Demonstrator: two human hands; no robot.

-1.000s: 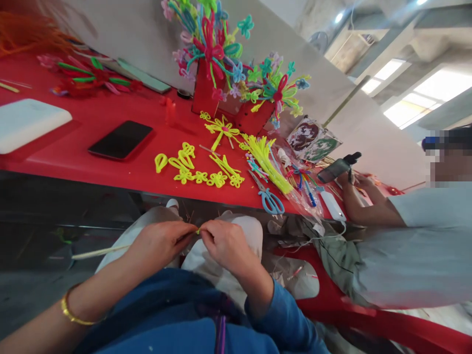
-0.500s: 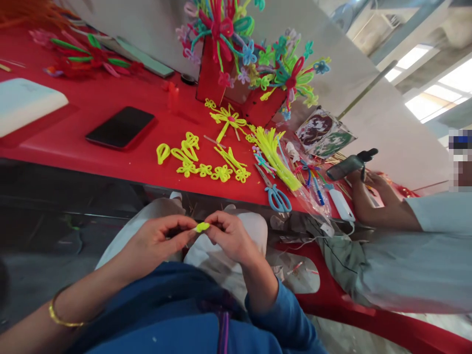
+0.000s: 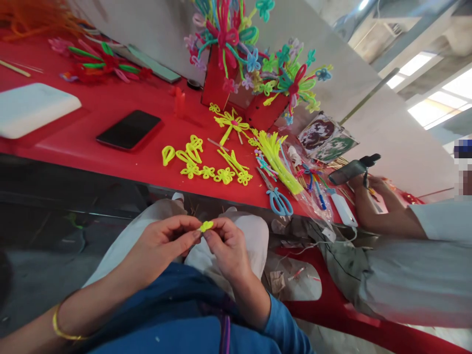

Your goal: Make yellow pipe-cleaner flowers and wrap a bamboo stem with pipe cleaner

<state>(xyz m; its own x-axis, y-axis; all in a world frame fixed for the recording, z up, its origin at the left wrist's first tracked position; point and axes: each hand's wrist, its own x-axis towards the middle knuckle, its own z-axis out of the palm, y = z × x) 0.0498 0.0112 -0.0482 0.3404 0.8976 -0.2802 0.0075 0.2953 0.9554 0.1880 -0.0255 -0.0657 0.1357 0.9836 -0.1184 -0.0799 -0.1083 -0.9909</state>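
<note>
Pinches small fuzzy yellow piece (image 3: 207,226) with left hand (image 3: 162,246), right hand (image 3: 230,248); faces blue-handled metal scissors (image 3: 275,191) beside fuzzy yellow stem bundle (image 3: 277,163).

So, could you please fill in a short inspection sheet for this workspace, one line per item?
Surface: red table, well covered toward its right.
Work pieces: small yellow piece held above the lap; yellow flower shapes on the table.
Clutter: black phone, blue-handled scissors, yellow stem bundle.
Hands: left hand and right hand both pinch the small yellow piece.
Cables: white cable hanging from a white device at the edge.
Surroundings: another person at the right.
</note>
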